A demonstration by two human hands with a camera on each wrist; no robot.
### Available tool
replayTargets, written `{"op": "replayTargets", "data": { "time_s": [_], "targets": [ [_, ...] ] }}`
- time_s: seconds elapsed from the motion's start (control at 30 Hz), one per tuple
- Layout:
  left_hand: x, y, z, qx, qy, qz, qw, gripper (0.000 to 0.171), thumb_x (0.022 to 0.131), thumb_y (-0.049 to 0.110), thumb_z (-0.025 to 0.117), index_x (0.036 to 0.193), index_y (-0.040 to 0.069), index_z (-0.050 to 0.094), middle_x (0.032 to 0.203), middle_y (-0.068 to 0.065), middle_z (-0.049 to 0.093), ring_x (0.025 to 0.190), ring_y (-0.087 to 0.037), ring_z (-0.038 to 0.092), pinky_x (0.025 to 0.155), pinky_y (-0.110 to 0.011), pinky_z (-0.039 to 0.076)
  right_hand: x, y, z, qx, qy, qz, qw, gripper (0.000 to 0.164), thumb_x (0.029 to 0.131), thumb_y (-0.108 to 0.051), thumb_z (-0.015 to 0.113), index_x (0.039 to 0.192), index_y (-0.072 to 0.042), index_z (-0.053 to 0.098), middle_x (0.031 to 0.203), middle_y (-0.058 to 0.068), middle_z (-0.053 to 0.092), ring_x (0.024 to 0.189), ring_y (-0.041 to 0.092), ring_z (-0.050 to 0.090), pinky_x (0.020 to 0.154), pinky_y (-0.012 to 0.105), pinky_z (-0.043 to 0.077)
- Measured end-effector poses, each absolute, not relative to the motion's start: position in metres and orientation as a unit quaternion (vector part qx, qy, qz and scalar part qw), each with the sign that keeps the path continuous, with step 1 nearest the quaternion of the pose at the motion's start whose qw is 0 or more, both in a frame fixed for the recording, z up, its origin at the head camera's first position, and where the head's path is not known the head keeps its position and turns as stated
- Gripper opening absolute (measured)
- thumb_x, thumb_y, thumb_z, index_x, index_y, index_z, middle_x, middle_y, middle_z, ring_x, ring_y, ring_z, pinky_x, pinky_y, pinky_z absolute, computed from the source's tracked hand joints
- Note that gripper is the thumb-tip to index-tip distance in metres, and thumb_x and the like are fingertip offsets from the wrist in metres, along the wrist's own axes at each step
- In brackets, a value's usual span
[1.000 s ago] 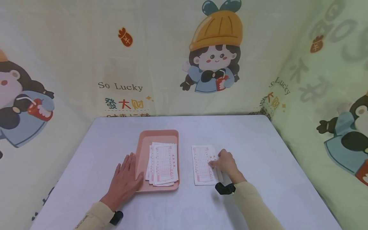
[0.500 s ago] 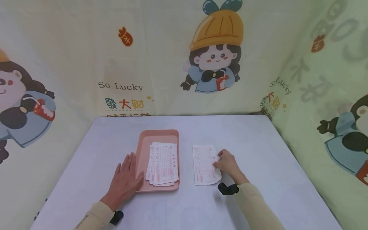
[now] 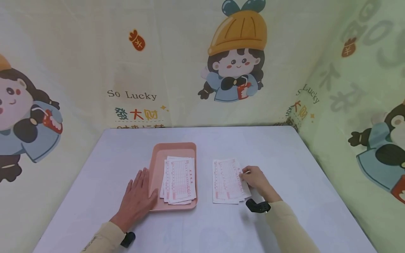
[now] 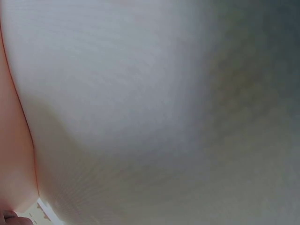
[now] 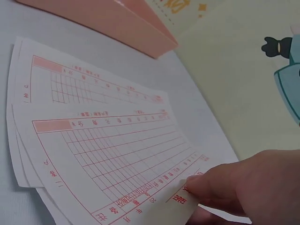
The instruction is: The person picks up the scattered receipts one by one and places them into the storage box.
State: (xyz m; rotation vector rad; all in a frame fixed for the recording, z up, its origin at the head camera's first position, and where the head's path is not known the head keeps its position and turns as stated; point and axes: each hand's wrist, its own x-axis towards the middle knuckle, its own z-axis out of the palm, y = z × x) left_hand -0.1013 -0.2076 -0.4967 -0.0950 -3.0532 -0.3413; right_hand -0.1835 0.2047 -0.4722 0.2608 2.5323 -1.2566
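My left hand (image 3: 137,191) lies flat, fingers straight, against the left side of a pink tray (image 3: 172,149). Inside that tray is a loose pile of red-printed receipt forms (image 3: 181,179). To the tray's right, on the table, sits a second stack of the same forms (image 3: 219,182). My right hand (image 3: 257,180) pinches the top receipt form (image 5: 117,154) by its right edge, between thumb and fingers. That form is fanned out and tilted over the others, as the right wrist view shows. The left wrist view is mostly a pale blur, with part of the hand (image 4: 14,140) at its left edge.
A white table (image 3: 202,232) carries everything. Its far edge meets a cloth backdrop (image 3: 177,70) printed with cartoon figures and lettering. Black wrist devices sit on both wrists, over beige sleeves (image 3: 291,225).
My right hand has drawn back to the right, pulling the top receipt form sideways off the stack's edge and turning it slightly. The left hand and tray have stayed put.
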Motion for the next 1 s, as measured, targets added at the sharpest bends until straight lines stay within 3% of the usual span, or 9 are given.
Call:
{"op": "replayTargets", "data": {
  "time_s": [0.43, 1.0],
  "targets": [
    [-0.101, -0.21, -0.499, -0.031, -0.993, -0.111, 0.034, 0.081, 0.098, 0.042, 0.046, 0.156, -0.004, 0.013, 0.164, -0.024, 0.018, 0.152, -0.042, 0.016, 0.12, -0.064, 0.018, -0.185, 0.212, -0.462, 0.114, 0.83, -0.507, 0.203, 0.029, 0.093, -0.009, 0.054, 0.119, 0.003, 0.06, 0.098, 0.014, 0.068, 0.076, 0.02, 0.064, 0.062, 0.031, 0.056],
    [-0.101, -0.209, -0.499, -0.03, -0.992, -0.118, 0.033, 0.081, 0.099, 0.043, 0.045, 0.156, -0.005, 0.014, 0.163, -0.024, 0.019, 0.152, -0.042, 0.016, 0.119, -0.064, 0.018, -0.185, 0.216, -0.459, 0.082, 0.796, -0.564, 0.204, 0.035, 0.092, -0.005, 0.055, 0.126, 0.003, 0.057, 0.107, 0.016, 0.068, 0.082, 0.021, 0.065, 0.068, 0.031, 0.057]
  ]
}}
